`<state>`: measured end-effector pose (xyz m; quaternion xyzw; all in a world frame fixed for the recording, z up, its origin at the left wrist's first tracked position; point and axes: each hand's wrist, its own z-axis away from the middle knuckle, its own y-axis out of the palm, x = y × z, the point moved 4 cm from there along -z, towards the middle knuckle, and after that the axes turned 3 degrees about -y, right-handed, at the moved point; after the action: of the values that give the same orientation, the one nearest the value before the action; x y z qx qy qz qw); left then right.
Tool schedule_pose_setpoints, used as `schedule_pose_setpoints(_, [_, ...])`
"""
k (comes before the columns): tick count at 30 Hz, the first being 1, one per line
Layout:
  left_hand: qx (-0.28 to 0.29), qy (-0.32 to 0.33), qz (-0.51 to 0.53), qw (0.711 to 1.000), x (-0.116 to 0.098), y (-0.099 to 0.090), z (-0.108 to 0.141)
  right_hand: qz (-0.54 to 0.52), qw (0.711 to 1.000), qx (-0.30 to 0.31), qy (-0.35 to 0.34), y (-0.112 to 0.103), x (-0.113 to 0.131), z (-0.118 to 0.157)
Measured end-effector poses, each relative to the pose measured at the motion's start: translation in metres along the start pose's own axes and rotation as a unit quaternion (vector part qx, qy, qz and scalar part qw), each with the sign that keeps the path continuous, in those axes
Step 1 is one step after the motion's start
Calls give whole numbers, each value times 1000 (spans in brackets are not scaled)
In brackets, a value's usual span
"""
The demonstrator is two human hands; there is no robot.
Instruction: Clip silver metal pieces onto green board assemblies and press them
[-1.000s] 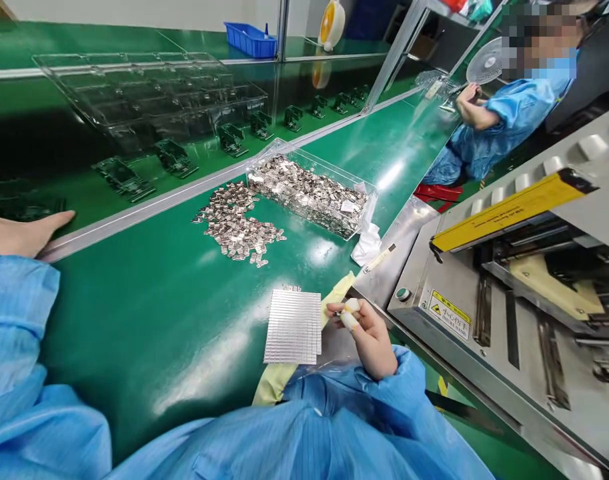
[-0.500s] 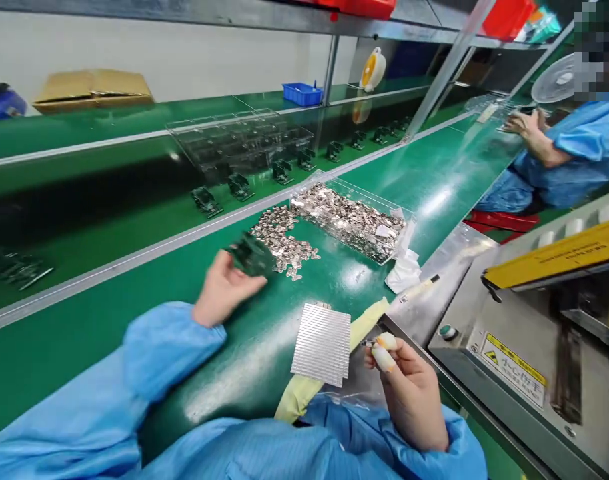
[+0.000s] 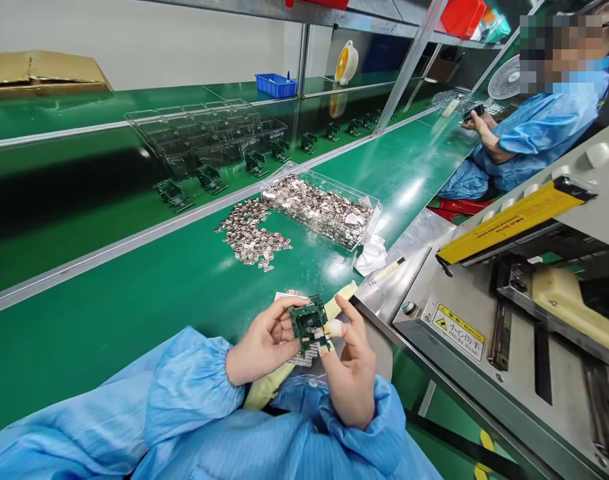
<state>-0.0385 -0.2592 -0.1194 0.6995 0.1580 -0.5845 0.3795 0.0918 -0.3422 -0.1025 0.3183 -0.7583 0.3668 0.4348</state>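
Note:
In front of my body, my left hand (image 3: 261,343) grips a green circuit board assembly (image 3: 309,317) between fingers and thumb. My right hand (image 3: 351,373) meets the assembly's right edge, its thumb and a finger wearing pale finger cots. Those fingertips pinch a small metal piece, mostly hidden now; the index finger is raised. Below the assembly lies a ribbed silvery plate (image 3: 304,360), largely covered by my hands. Farther off, a pile of small metal pieces (image 3: 251,233) is spread on the green bench (image 3: 184,293), beside a clear box (image 3: 374,217) full of similar pieces.
To the right stands a machine (image 3: 419,333) with a yellow bar (image 3: 514,223) and a warning label. Several board assemblies (image 3: 211,179) line the far strip near a clear tray (image 3: 149,130). A co-worker in blue (image 3: 539,127) sits at the far right. White tissue (image 3: 371,255) lies beside the box.
My left hand has brought the board assembly from near the metal pile rightward and toward me. My right hand now meets it at its edge. The camera view has turned right.

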Motion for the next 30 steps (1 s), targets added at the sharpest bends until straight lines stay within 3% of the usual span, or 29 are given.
schedule_pose_setpoints(8, [-7, 20, -49, 999, -6, 3, 8, 49, 999, -18, -15, 7, 4, -1])
schedule_pose_setpoints(13, [-56, 48, -98, 992, -6, 3, 10, 35, 999, -10, -20, 11, 4, 1])
schedule_pose_setpoints(19, [-97, -3, -129, 987, -8, 6, 11, -162, 982, 16, 97, 18, -2, 1])
schedule_pose_setpoints(24, [-131, -27, -136, 982, -8, 8, 13, -235, 959, 0, 158, 24, 1, -3])
schedule_pose_setpoints(30, [-116, -44, -165, 978, -9, 10, 17, -298, 931, -26, 211, 28, -2, 8])
